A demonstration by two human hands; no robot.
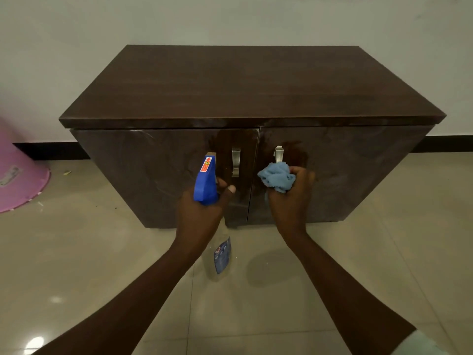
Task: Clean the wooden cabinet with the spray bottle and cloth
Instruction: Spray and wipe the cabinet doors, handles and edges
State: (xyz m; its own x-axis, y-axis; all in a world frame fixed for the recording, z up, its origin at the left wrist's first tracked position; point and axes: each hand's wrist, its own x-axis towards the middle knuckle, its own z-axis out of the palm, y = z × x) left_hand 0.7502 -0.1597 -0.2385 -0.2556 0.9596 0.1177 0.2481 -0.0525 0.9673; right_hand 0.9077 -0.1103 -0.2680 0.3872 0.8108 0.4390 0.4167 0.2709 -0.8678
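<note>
**Cabinet front: spray applied, wiping stage at the doors**

The wooden cabinet (245,85) stands on the tiled floor (102,252) against the wall (230,19), both doors closed. The left hand (202,211) is closed around the neck of the spray bottle (206,180), with the blue trigger head pointing up and toward the left door (158,170); the clear bottle body hangs below the hand, in front of the cabinet's lower edge. The right hand (291,198) is closed on the bunched blue cloth (277,176), which sits at the right door (345,170) just below the right handle (279,154). Whether the cloth is pressed against the panel or just off it cannot be told from this view.

Both doors show pale, swirled streaks. Darker, wet-looking patches lie around the left handle (236,162) and beside the right handle. Judged from this, the step in hand is wiping the sprayed door fronts, centre area first.

The next move calls for:

1. Firm contact of the cloth on the right door, worked outward from the wet patch.
2. Passes around each handle, where liquid may collect.
3. A further spray on the outer door areas if they prove dry.
4. Treatment of the top panel, which shows no visible wet marks.

A pink tub (18,175) lies on the floor at the left, well apart from the work.
</note>
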